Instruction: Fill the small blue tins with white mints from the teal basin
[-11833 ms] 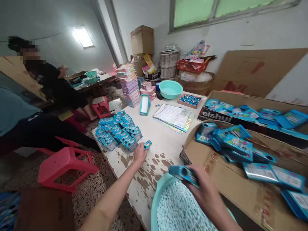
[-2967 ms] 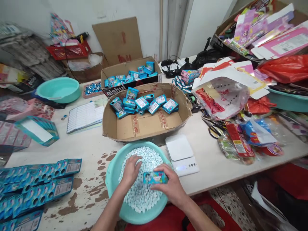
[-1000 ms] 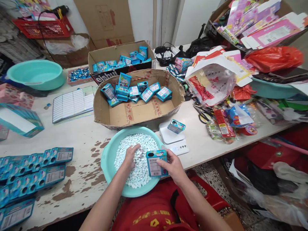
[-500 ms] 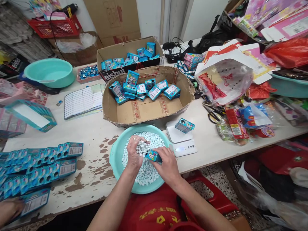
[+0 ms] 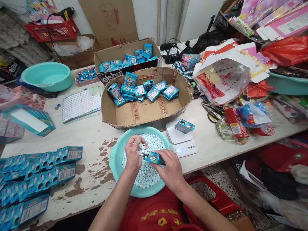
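Over a turquoise basin (image 5: 113,162) of small pale candies (image 5: 147,179), my left hand (image 5: 132,153) is cupped with its fingers curled around a handful of the same candies (image 5: 143,149). My right hand (image 5: 171,166) grips a small blue candy box (image 5: 154,158) between thumb and fingers. The box lies tilted on its side, its end pointing at the cupped candies and touching or nearly touching them. Whether candies are passing into it I cannot tell. Just right of the basin, another blue box (image 5: 184,126) with a round hole rests on a white scale (image 5: 179,134).
Behind the basin stands a cut-down carton (image 5: 146,112) with several blue boxes, and a second carton (image 5: 106,77) behind it. Rows of blue boxes (image 5: 48,173) fill the table's left side. Scissors (image 5: 212,116) and bagged sweets (image 5: 233,123) lie to the right.
My left fingers have closed in more around the candies, and the box in my right hand has turned slightly. Another person's hand at the lower left has gone out of view.
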A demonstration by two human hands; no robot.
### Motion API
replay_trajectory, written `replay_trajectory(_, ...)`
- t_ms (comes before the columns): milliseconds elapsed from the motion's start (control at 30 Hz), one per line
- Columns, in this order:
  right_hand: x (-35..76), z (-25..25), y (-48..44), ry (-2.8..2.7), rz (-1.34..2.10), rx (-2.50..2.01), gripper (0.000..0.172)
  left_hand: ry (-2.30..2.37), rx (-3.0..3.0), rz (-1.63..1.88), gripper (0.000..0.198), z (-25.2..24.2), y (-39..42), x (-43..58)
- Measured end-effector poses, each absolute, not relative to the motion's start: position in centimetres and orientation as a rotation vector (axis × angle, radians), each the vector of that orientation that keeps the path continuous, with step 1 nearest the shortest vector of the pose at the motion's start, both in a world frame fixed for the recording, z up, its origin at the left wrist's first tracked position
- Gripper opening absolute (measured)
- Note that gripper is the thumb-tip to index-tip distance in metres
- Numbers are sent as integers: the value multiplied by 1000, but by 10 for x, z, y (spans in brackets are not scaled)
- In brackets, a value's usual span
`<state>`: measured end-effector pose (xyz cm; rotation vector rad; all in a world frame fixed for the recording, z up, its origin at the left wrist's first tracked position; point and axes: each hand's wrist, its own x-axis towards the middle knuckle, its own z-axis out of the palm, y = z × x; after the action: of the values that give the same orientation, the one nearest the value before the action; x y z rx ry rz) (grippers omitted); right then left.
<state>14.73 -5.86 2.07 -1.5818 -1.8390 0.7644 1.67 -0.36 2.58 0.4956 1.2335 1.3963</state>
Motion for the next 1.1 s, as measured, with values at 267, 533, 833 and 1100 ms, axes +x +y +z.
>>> replay_trajectory(267, 150, 20, -60, -1791, 751, -1610, 32, 1165, 615, 1385, 20, 22, -12, 19)
replay_trajectory(533, 149, 27, -60, -1758, 752, -1528, 31, 1204, 719, 1473, 16, 27, -16, 18)
replay_trajectory(833, 153, 25, -61, -1728, 810, -1559, 36, 1185, 816, 1421, 16, 28, -23, 23)
replay_trajectory(1100, 154, 26, -61, -1677, 804, -1554, 35, 1186, 805, 1411, 18, 32, -22, 30)
